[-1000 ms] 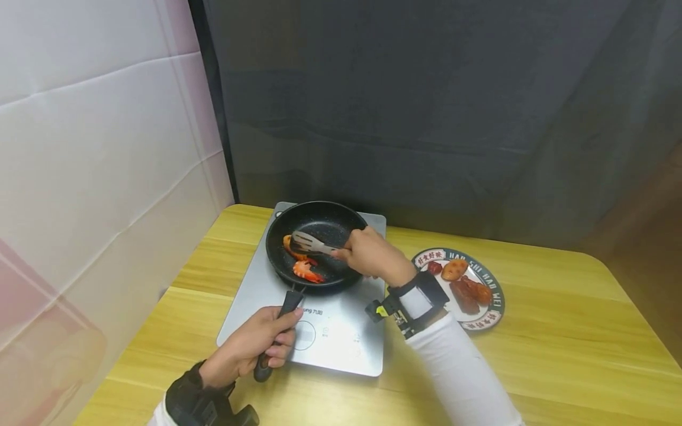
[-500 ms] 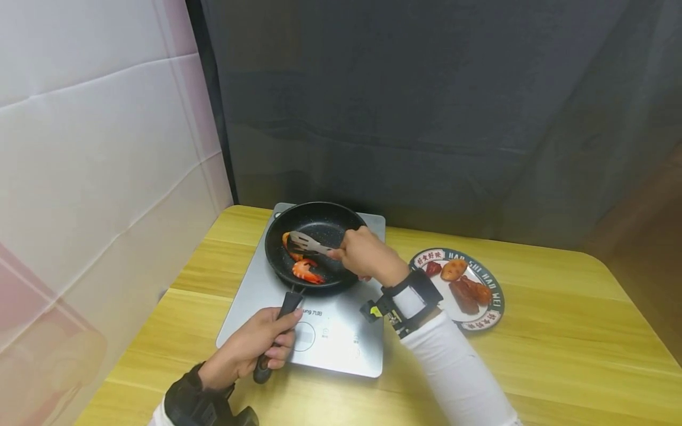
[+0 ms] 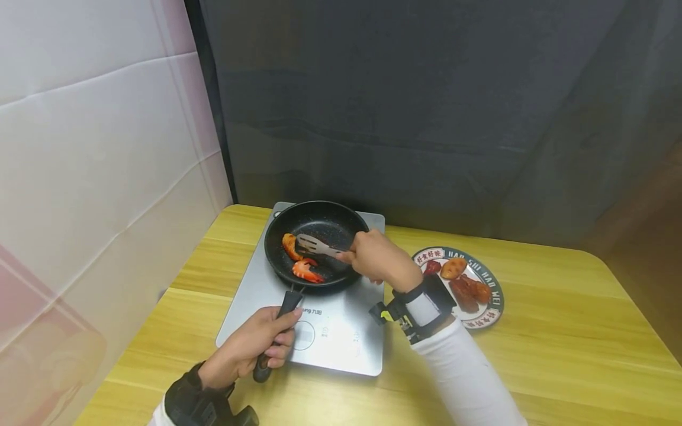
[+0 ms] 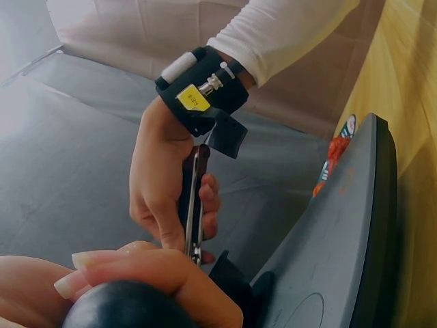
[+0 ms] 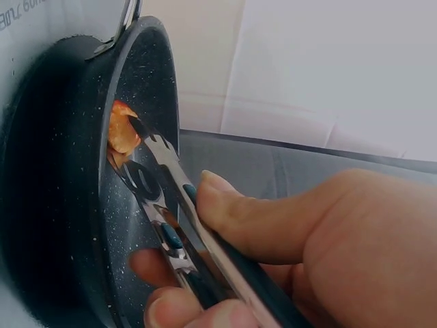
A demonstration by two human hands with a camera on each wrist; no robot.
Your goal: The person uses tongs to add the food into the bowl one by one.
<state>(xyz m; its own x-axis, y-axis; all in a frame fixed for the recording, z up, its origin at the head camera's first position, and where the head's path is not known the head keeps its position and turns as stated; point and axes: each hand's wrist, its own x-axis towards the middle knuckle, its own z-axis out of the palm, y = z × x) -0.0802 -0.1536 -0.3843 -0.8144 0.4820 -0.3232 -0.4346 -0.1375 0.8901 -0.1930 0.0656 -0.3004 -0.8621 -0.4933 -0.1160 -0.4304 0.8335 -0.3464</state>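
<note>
Right hand [image 3: 375, 257] reaching over the near right side of the pan [image 3: 335, 222], fingers and thumb clamped on the metal tongs [image 3: 314, 244]! The tongs lie across the pan, long axis running from that hand leftward and slightly away, slotted end pointing left at the orange-brown piece [image 3: 290, 247]. From the right wrist, the two tips are right at that piece; whether they pinch it, I cannot tell.

The piece itself lies in the left part of the pan, long axis slanting from far left to near right, its lower end beside the red shrimp [image 3: 307, 271], which sits curled near the front wall, below the tongs.

And the left hand [image 3: 269, 337] is wrapped firmly around the pan handle [image 3: 290, 302], which points back toward the person and a little left. The pan sits on the far part of the silver cooktop [image 3: 341, 349], the handle crossing over its controls, all on the wood-grain tabletop [image 3: 559, 331].

Off to the right, the round plate [image 3: 496, 296] bears a red piece [image 3: 433, 267], a spotted orange piece [image 3: 453, 268] and brown meat pieces [image 3: 465, 296]. The right wrist's camera band [image 3: 423, 310] blocks the plate's near left edge; the right hand masks a stretch of pan rim. Dark cloth [image 3: 405, 118] hangs behind, a pale panel [image 3: 106, 148] at left.
</note>
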